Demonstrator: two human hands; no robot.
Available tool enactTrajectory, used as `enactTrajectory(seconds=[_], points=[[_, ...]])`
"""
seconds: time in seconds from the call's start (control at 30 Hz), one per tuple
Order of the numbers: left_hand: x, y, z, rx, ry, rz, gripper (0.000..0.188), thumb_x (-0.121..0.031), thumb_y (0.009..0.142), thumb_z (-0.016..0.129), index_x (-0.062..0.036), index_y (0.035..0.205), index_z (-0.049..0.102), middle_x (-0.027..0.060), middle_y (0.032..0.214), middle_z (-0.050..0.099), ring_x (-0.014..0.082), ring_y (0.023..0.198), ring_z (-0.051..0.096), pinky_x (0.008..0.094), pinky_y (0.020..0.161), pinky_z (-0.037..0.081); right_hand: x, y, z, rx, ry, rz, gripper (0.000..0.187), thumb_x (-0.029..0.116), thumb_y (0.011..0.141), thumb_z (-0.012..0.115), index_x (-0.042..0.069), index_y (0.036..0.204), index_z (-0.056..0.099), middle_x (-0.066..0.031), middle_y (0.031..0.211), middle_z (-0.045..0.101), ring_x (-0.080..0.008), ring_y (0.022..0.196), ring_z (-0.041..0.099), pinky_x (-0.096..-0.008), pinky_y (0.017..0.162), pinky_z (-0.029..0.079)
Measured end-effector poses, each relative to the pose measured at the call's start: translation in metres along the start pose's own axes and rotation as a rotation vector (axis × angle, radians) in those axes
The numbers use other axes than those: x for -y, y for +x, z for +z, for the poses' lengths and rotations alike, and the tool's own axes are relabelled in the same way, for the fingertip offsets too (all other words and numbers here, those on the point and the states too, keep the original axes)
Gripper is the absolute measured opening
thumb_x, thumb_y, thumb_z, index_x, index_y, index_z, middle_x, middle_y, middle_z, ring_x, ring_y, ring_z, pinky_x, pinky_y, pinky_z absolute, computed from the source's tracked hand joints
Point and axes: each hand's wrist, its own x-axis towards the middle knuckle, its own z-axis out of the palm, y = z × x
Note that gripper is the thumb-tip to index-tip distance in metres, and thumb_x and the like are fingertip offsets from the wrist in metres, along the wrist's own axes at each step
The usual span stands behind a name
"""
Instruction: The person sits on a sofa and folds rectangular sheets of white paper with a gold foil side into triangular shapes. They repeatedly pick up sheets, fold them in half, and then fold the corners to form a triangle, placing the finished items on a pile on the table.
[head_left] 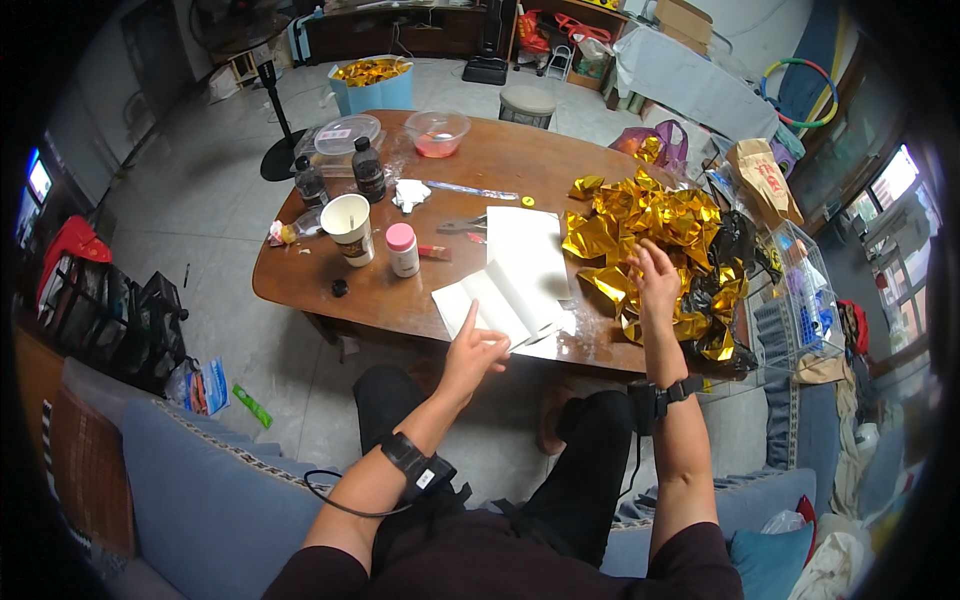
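Observation:
My left hand (474, 357) is at the near edge of an open white booklet (508, 297), its index finger stretched out over the left page. Its fingers are apart and I see nothing in them. Beneath and beyond the booklet lies a white paper sheet (521, 238). My right hand (655, 283) is raised at the heap of crumpled gold foil (655, 215), with fingers slightly bent and apart. No held thing shows in it; whether it touches the foil, I cannot tell.
On the wooden table (420, 305) stand a paper cup (347, 222), a pink-capped white bottle (403, 252), dark bottles (369, 172) and a clear bowl (437, 135). Pliers (462, 226) lie beside the sheet. A wire basket (803, 290) is at the right, a blue bin (372, 92) behind.

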Motion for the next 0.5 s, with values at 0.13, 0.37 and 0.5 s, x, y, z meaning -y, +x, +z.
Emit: enactTrajectory(seconds=[0.13,0.37,0.5], points=[[0.018,-0.025,-0.019,-0.080,0.031,-0.057,0.069,-0.011,0.090,0.060,-0.0045,0.145,0.020,0.0078,0.094,0.064,0.0106,0.075,0.060,0.0202,0.059,0.051,-0.038,-0.060,0.015,0.241,-0.421,-0.219,0.010,0.006,0.081,0.068,0.002,0.090,0.069,-0.0050,0.082,0.068,-0.0109,0.073,0.061,-0.0242,0.065,0.047],[0.044,-0.055,-0.045,-0.164,-0.012,-0.129,0.054,-0.009,0.091,0.056,-0.0019,0.140,0.034,0.0082,0.092,0.064,0.0087,0.072,0.060,0.0194,0.059,0.050,-0.108,-0.069,0.040,0.102,-0.787,-0.235,0.021,0.020,0.075,0.072,0.003,0.086,0.068,-0.0125,0.085,0.065,-0.0290,0.081,0.060,-0.0386,0.073,0.047],[0.051,-0.066,-0.052,-0.189,-0.023,-0.139,0.055,-0.011,0.091,0.058,-0.0031,0.140,0.035,0.0078,0.092,0.064,0.0103,0.073,0.060,0.0216,0.060,0.050,-0.120,-0.060,0.053,0.065,-1.179,-0.295,0.033,0.030,0.068,0.075,0.003,0.085,0.066,-0.0151,0.086,0.065,-0.0305,0.083,0.060,-0.0433,0.076,0.046]])
